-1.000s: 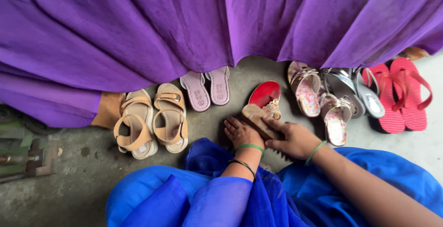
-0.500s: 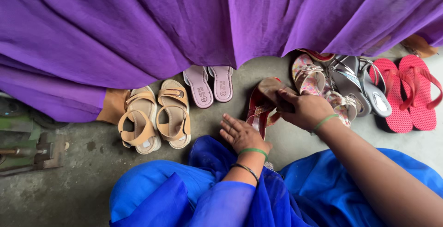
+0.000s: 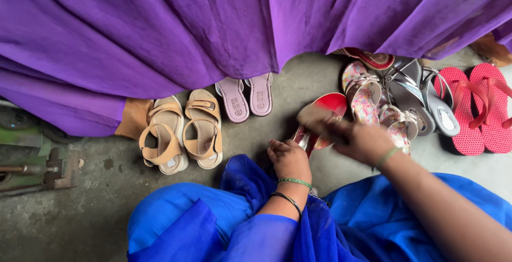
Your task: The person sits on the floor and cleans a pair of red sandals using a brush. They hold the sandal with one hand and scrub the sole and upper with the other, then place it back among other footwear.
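A red sandal (image 3: 329, 105) with a gold strap lies on the concrete floor in front of me. My right hand (image 3: 365, 140) is blurred with motion and grips a tan wooden brush (image 3: 313, 116) over the sandal's middle. My left hand (image 3: 288, 159), with green and dark bangles at the wrist, has its fingers curled against the sandal's near end. My blue garment (image 3: 213, 224) spreads below both arms.
Purple cloth (image 3: 213, 22) hangs across the top. Along its hem stand tan strap sandals (image 3: 181, 131), pink slippers (image 3: 246, 98), floral sandals (image 3: 368, 99), silver sandals (image 3: 421, 97) and red flip-flops (image 3: 480, 110). A metal tool (image 3: 32, 168) lies at the left.
My right hand lifted the brush off the red sandal, then swept it back down across the sandal. My left hand let go, opened, then curled again at the sandal's near end.
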